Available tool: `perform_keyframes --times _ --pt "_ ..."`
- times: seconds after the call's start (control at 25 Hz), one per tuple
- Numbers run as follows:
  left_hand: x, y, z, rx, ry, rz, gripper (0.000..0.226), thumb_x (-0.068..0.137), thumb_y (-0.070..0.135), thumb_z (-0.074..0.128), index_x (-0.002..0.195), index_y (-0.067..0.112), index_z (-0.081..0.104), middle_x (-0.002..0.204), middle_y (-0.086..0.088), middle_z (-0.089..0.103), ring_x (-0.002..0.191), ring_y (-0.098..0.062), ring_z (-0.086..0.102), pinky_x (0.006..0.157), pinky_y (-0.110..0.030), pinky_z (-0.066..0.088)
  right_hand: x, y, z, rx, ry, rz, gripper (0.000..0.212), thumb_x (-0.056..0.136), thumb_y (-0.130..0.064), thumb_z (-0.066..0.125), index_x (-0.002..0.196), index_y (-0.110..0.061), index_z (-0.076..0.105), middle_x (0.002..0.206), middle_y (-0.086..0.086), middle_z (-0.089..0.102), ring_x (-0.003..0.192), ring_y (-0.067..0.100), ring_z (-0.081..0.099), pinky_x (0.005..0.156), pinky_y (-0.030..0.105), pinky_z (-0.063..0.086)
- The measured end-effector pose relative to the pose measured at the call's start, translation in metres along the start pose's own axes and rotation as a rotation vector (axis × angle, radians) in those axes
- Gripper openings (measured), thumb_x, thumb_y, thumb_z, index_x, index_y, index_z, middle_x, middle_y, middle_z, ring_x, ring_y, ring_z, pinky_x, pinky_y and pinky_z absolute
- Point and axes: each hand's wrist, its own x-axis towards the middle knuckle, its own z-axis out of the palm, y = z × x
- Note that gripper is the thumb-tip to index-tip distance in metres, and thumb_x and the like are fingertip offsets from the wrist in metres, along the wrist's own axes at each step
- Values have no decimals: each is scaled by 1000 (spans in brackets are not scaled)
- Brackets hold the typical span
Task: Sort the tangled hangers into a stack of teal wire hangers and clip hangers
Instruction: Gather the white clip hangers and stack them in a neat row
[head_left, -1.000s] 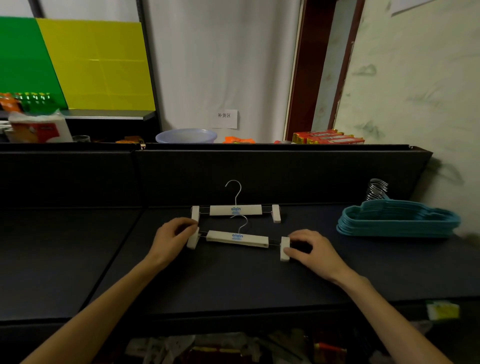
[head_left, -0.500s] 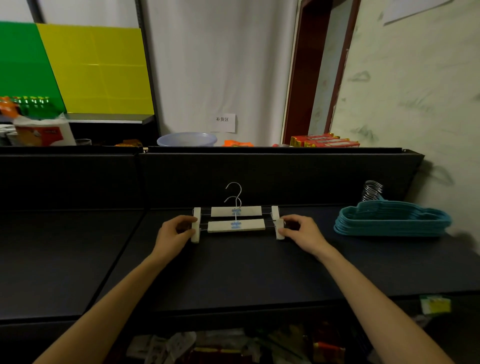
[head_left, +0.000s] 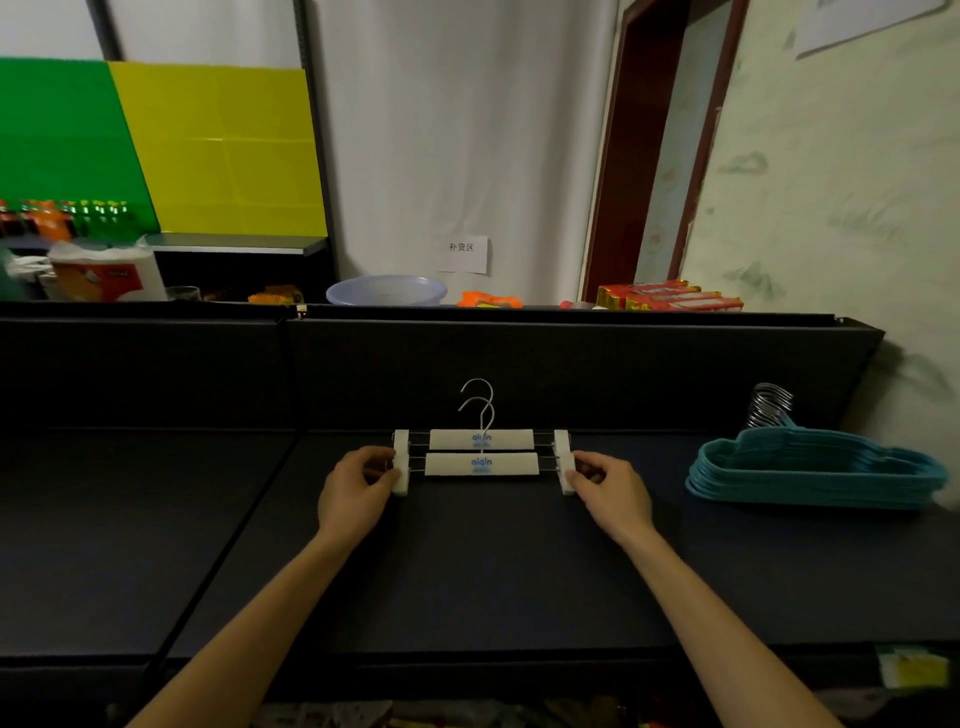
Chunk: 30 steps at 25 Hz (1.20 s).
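Nearest the camera, two bare forearms reach forward over the dark bench (head_left: 467, 582). The left hand (head_left: 356, 496) pinches the left white clip (head_left: 400, 474) of the near clip hanger (head_left: 481, 463), and the right hand (head_left: 610, 493) pinches its right clip (head_left: 567, 474), fingers curled round the ends. Holding both ends at once keeps the bar level and square, which looks like the way to lay it straight against its neighbour.

Just behind it, touching or nearly so, lies the far clip hanger (head_left: 481, 439), parallel, with the clips in line. The two wire hooks (head_left: 480, 400) point the same way, toward the bench's back panel (head_left: 519, 374), and overlap in this view. I judge the step to be squaring the near hanger onto or against the far one to start the clip-hanger stack; whether it rests on the far one or only beside it I cannot tell.

Well apart to the right, near the wall, sits the stack of teal hangers (head_left: 810, 475), nested, their chrome hooks (head_left: 769, 408) bunched at the back. Keeping the kinds apart avoids fresh tangling. No loose tangle shows on the bench, so the sorting seems close to done.

Beyond the panel are a pale blue basin (head_left: 387, 290), red boxes (head_left: 670, 296) and a paper label (head_left: 462, 253) on the wall.
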Motion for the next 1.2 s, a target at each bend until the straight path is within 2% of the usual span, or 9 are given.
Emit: perform_keyframes --times 0.16,0.28,0.4,0.48,0.56,0.68,0.88,1.08,1.2 --pt "-1 -2 3 33 21 20 34 95 27 64 129 30 60 120 6 59 103 -7 60 81 -24 50 1 1 5 -72 29 -43 45 96 -30 64 140 -25 56 123 3 62 96 11 58 80 30 50" --pt "-4 1 -1 -21 34 10 42 99 31 59 140 27 53 137 3 49 110 -8 58 91 -30 50 -4 -4 3 -126 90 -101 53 95 -35 64 144 -21 49 140 6 52 117 19 55 91 35 49" --pt "-6 0 -28 -10 43 73 48 102 38 52 147 26 45 151 0 40 126 -14 51 103 -35 46 -21 -29 11 -452 275 -428 63 92 -42 63 147 -16 43 152 9 40 142 28 34 111 51 38" --pt "-8 -14 -63 313 40 204 55 102 50 43 153 29 37 160 1 30 144 -21 34 116 -45 34 -38 -66 33 -581 277 -623 67 94 -50 56 150 -17 39 157 10 33 150 31 21 119 57 23" --pt "-13 -39 -109 624 23 260 64 101 61 31 157 30 25 166 0 18 152 -24 18 123 -51 15 -56 -104 70 -604 226 -690 73 95 -57 48 154 -18 34 162 11 27 153 33 14 121 59 14" --pt "-40 -101 -199 924 -11 267 74 98 69 13 159 29 19 168 -4 10 155 -26 9 122 -58 -2 -93 -166 149 -601 142 -682 79 94 -65 38 156 -16 31 163 13 25 153 34 9 121 61 14" --pt "-74 -207 -364 1067 35 124 88 89 77 -6 160 30 18 169 -2 8 155 -25 5 119 -57 -16 -164 -290 294 -449 -54 -624 84 93 -70 33 158 -17 20 166 8 18 154 28 -2 122 52 -3" --pt "-81 -281 -489 959 110 -44 99 81 81 -10 155 29 31 167 -4 18 153 -26 15 123 -56 -3 -216 -406 393 -373 -318 -706 85 94 -68 41 158 -18 18 163 4 24 153 26 7 124 47 9" --pt "-57 -309 -532 877 125 -79 76 96 72 16 153 27 35 164 -5 24 151 -27 21 123 -54 6 -225 -461 439 -342 -367 -766 82 94 -66 46 157 -18 24 160 4 32 151 26 18 122 44 18"
